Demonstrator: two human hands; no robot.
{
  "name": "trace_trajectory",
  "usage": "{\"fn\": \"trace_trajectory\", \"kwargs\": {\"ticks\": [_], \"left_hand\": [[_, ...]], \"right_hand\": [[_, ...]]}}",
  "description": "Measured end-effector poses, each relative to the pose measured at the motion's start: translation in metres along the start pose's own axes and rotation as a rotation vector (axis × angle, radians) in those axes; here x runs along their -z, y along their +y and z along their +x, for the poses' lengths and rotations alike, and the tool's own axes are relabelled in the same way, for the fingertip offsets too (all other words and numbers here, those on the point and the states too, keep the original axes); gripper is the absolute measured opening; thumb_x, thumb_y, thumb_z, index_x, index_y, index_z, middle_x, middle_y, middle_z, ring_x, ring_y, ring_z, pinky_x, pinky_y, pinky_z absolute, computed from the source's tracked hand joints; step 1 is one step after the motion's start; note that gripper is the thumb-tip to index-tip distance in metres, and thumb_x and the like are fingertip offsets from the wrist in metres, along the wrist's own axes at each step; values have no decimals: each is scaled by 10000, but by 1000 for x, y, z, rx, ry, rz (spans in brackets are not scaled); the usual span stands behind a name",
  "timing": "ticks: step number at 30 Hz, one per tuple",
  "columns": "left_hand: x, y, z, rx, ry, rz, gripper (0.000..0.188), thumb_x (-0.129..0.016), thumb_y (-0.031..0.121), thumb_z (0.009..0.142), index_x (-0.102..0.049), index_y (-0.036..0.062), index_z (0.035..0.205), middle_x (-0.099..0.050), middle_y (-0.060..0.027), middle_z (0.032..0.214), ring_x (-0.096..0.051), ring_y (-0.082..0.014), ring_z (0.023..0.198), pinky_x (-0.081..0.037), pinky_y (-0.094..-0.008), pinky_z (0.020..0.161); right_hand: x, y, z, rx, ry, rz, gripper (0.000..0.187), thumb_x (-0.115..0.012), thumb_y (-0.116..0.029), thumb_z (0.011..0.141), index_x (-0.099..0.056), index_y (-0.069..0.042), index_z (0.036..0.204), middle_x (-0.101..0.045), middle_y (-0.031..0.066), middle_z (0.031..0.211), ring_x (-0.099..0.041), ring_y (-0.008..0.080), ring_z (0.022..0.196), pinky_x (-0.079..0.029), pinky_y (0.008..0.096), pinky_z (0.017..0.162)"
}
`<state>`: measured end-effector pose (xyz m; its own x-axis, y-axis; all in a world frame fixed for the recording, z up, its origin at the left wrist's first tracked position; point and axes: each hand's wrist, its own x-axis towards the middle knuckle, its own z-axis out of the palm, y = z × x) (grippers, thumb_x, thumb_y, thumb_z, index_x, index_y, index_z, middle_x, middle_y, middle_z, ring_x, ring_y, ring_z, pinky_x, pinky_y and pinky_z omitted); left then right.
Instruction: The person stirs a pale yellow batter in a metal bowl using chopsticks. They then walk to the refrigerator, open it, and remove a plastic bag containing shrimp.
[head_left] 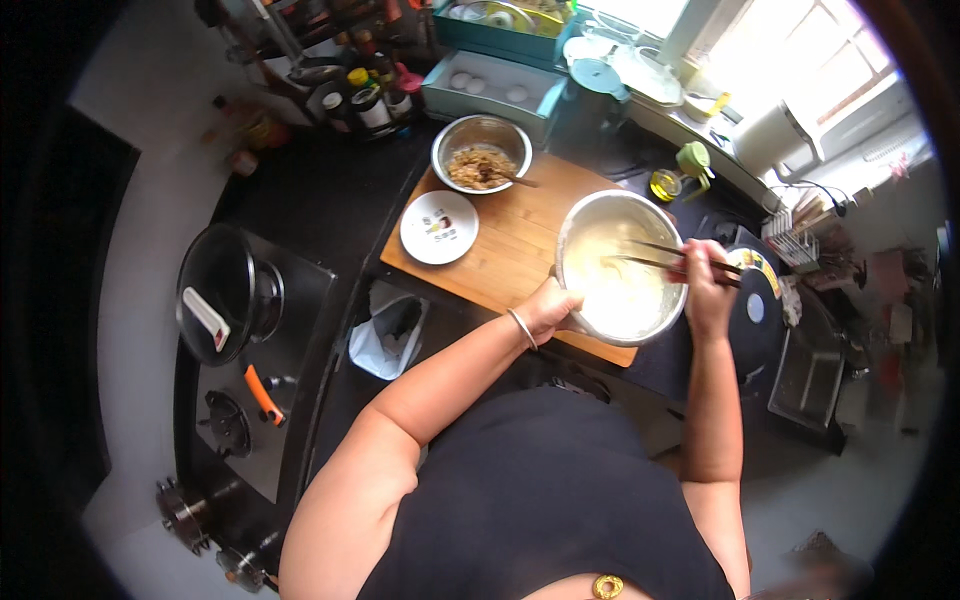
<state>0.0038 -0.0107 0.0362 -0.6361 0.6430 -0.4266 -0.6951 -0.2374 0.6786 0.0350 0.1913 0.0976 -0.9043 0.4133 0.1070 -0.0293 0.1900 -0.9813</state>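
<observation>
Mixing looks partway done: the big bowl (621,266) at the right end of the board (500,235) holds a pale, wet batter or dough that reads fairly even, though lumps are too small to judge. The left hand (551,306) curls around the bowl's near rim, gripping it steady. The right hand (706,290) is closed on chopsticks (660,257), whose tips sit in the mix. A smaller bowl (481,153) at the board's far edge holds brownish filling with a utensil in it, apparently not yet used; a white saucer (439,227) lies just beside it.

Packages and labels: a cluster of jars and bottles (365,95) with coloured caps stands far left of the board, labels too small to tell. A teal tray (492,88) behind holds pale round items. A yellow oil bottle (664,184) stands right of the board. The black pan lid (215,290) on the stove carries a white rectangular handle.
</observation>
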Motion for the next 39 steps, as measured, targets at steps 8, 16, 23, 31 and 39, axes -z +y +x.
{"fn": "trace_trajectory", "kwargs": {"ticks": [8,16,23,31,39], "left_hand": [[9,1,0,75,1,84,450,-461,-4,691,-428,-10,1140,-577,-130,969,-620,-205,754,-546,-316,605],[3,11,-3,27,-44,105,486,-460,-20,674,-410,-26,1157,-554,-143,1002,-606,-226,818,-543,-339,637],[10,10,-2,49,-35,-1,493,-470,-15,667,-411,-28,1157,-547,-145,1013,-594,-245,842,-535,-379,668],[12,12,2,45,-49,-21,493,-469,-15,679,-396,-40,1166,-544,-135,1037,-596,-245,845,-541,-356,657],[8,18,-3,52,-43,-22,503,-472,-14,675,-394,-34,1171,-528,-136,1052,-575,-241,892,-525,-382,719]], "right_hand": [[1,-8,9,68,25,-120,159,-494,-84,880,-555,-11,753,-546,4,590,-522,67,517,-447,209,494],[15,-9,10,46,18,-54,180,-516,-124,869,-551,-27,722,-549,16,591,-527,81,497,-448,214,465],[30,-14,4,-86,-87,-113,153,-533,-120,862,-562,-27,744,-557,12,597,-528,58,507,-442,194,466],[41,-12,8,-94,-65,-84,165,-524,-145,870,-566,-20,769,-583,44,628,-546,98,487,-447,196,467],[30,-27,-6,-83,-151,-1,147,-519,-117,870,-544,-15,768,-578,45,627,-572,107,545,-481,223,505]]}}
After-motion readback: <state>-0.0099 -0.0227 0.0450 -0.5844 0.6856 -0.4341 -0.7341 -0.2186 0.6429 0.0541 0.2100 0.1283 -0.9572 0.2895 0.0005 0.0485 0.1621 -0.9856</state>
